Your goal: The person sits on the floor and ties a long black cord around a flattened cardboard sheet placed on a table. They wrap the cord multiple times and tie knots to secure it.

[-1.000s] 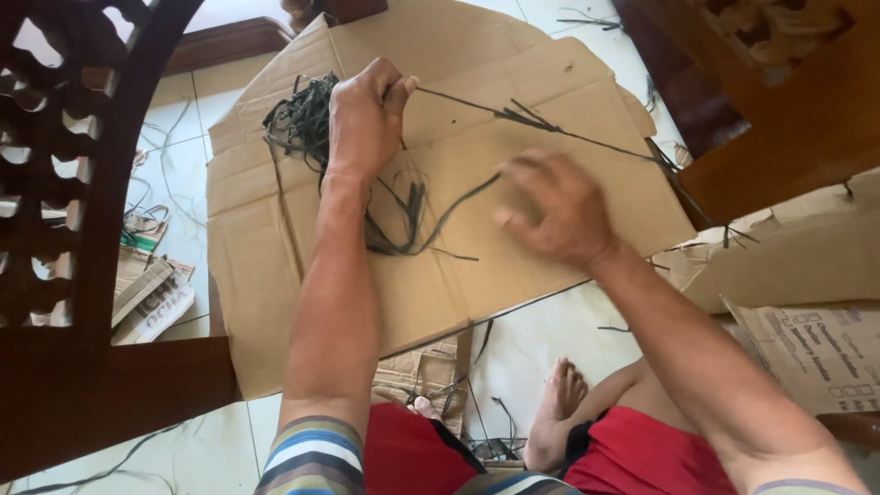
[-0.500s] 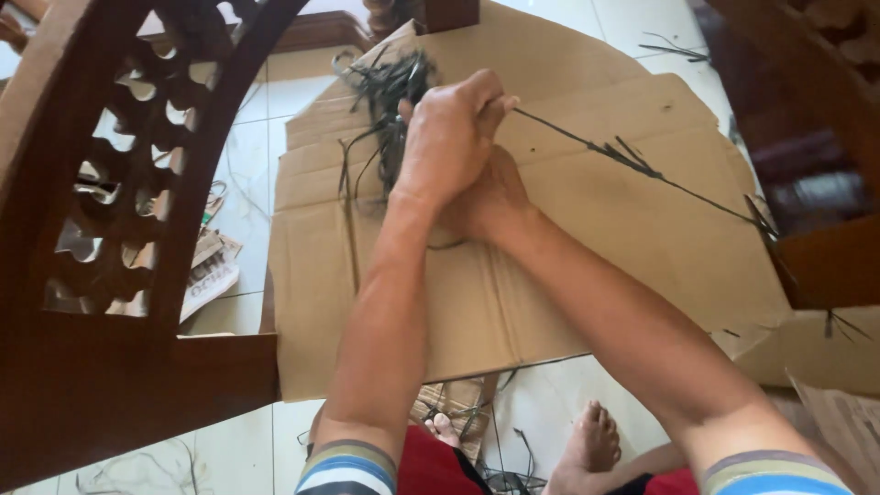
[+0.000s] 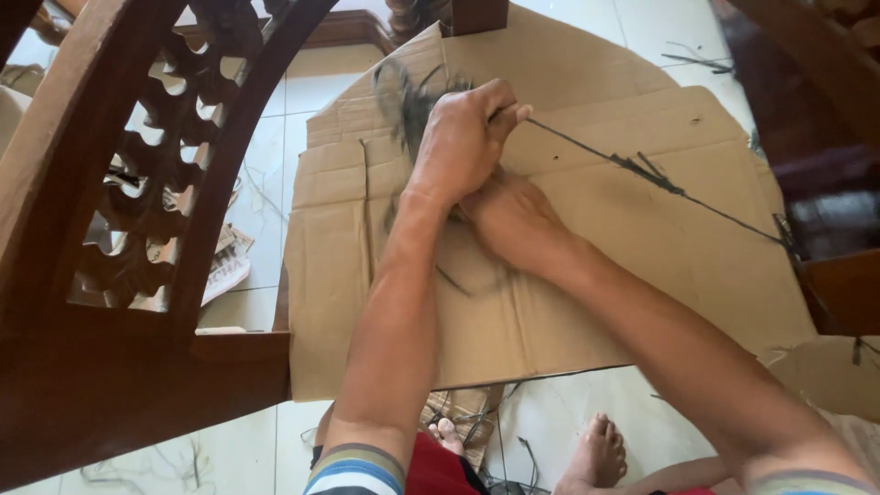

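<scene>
The left hand (image 3: 463, 137) had its fingers curled tight around a thin dark strand (image 3: 642, 170) stretched rightward over flat brown cardboard (image 3: 596, 275) on the tiled floor. The right hand (image 3: 509, 220) lay beneath it, its fingers hidden. A tangled dark bundle (image 3: 403, 96) sat just behind.

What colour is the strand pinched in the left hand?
Dark, near black. The strand runs from the left hand across the brown cardboard; head view.

Carved dark wooden furniture frame (image 3: 137, 238) with openwork panel stands at left. White tiled floor (image 3: 266, 192) carries a folded printed paper (image 3: 225, 270) beside the frame. More dark wooden furniture (image 3: 825, 101) occupies the upper right; a turned leg (image 3: 408, 14) shows at top
</scene>
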